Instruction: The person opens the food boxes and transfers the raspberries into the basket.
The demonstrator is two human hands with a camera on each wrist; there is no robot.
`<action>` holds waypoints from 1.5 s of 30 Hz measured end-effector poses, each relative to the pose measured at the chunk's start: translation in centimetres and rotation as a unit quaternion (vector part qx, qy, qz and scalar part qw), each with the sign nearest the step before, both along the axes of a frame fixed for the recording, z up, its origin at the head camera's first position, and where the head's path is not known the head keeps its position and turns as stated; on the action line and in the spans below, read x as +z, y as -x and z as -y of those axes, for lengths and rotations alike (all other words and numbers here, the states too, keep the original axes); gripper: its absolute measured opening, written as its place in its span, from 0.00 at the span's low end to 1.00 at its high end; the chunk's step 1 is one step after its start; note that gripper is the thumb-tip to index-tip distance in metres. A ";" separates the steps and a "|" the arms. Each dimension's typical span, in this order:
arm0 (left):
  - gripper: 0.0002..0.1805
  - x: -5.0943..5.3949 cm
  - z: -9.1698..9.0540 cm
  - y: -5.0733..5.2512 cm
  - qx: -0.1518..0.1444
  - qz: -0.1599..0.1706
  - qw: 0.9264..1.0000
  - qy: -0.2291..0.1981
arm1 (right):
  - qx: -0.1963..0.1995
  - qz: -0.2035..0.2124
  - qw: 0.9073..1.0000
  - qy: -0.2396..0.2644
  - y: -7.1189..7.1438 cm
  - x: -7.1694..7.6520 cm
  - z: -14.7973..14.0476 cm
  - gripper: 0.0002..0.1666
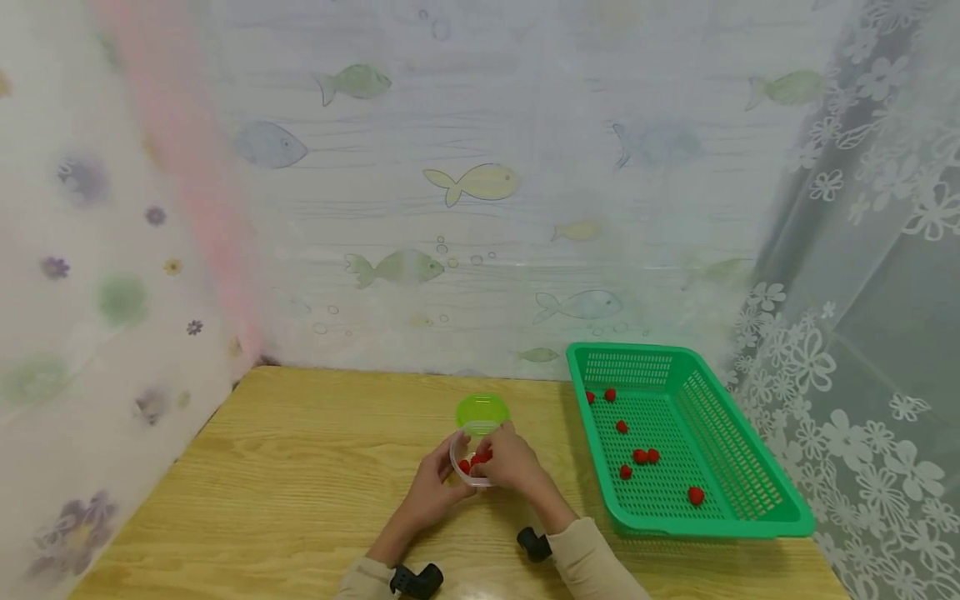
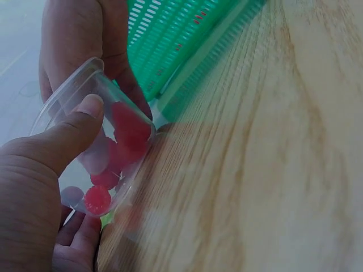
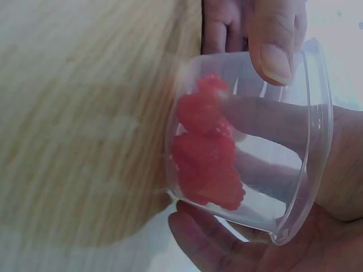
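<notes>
A clear plastic container (image 1: 455, 460) is held near the middle of the table, its mouth tilted. Several red raspberries (image 2: 97, 199) lie together in its bottom. My left hand (image 1: 435, 487) grips the container from the left, thumb along the wall near the rim and fingers round the other side. From the right, my right hand (image 1: 515, 460) straddles the wall: one digit reaches inside against the raspberries, while other fingers (image 3: 212, 243) curve round the outside. Whether that inner digit pinches a raspberry cannot be told. Just behind the container lies a lime-green lid (image 1: 482, 407).
On the right stands a green perforated basket (image 1: 712, 527) with several loose raspberries (image 1: 696, 496) spread over its floor. The wooden table (image 1: 300, 467) meets a fish-patterned curtain at the back. Flowered curtains hang at the left and right sides.
</notes>
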State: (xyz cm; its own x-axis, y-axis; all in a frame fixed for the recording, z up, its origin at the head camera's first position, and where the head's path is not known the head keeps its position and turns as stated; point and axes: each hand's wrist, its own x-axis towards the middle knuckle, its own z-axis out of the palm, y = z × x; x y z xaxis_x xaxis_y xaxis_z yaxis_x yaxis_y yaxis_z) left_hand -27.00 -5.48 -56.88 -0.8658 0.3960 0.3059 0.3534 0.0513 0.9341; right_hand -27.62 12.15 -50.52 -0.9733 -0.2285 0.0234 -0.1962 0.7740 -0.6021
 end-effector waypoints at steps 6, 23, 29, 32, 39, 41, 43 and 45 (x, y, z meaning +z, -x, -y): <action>0.48 0.0 0.0 0.0 0.001 -0.001 1.000 0.008 | 0.000 0.003 1.000 -0.025 0.0 0.3 0.2 0.09; 0.49 0.6 0.3 0.5 -0.001 -0.010 1.000 0.009 | 0.020 -0.035 0.996 0.084 0.6 -0.1 -0.3 0.08; 0.48 0.5 0.3 0.5 0.000 -0.016 1.000 0.005 | 0.014 -0.062 0.987 0.149 0.5 -0.5 -0.6 0.11; 0.47 0.5 0.2 0.5 0.002 -0.014 1.000 0.001 | -0.007 -0.069 0.980 0.185 0.3 -0.4 -0.6 0.10; 0.47 0.3 0.0 0.2 -0.001 0.003 1.000 -0.007 | -0.065 -0.082 0.967 0.232 -0.2 0.6 -0.6 0.09; 0.47 0.3 0.0 0.2 -0.001 0.010 1.000 -0.009 | -0.060 -0.096 0.963 0.245 -0.3 1.2 -0.6 0.09; 0.47 0.1 0.0 0.2 -0.001 0.011 1.000 -0.007 | -0.052 -0.110 0.959 0.256 -0.5 1.8 -0.7 0.10; 0.47 0.1 0.0 0.2 -0.001 0.010 1.000 -0.005 | -0.041 -0.122 0.955 0.269 -0.7 2.5 -0.8 0.11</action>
